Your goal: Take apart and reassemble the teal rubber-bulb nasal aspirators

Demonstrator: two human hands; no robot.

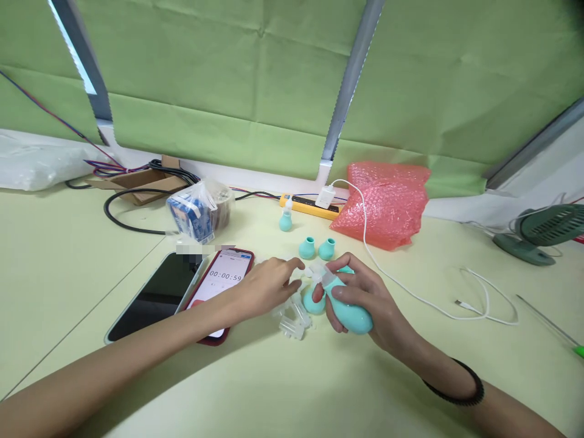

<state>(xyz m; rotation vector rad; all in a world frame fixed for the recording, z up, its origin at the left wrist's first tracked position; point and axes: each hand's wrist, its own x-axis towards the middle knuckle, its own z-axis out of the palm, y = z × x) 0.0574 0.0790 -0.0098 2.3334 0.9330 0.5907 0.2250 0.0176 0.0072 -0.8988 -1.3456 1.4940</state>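
My right hand is wrapped around a teal rubber bulb with a clear plastic tip at its upper end. My left hand lies palm down beside it, fingers stretched toward the clear tip, over a small pile of clear plastic parts. Another teal bulb lies between the hands. Two teal bulbs stand just beyond, and a third with a clear tip stands farther back.
A red-cased phone showing a timer reading 00:00:59 lies left of my left hand, next to a dark phone. Behind are a plastic bag of items, a cardboard box, a yellow power strip, pink bubble wrap, a white cable and a green fan.
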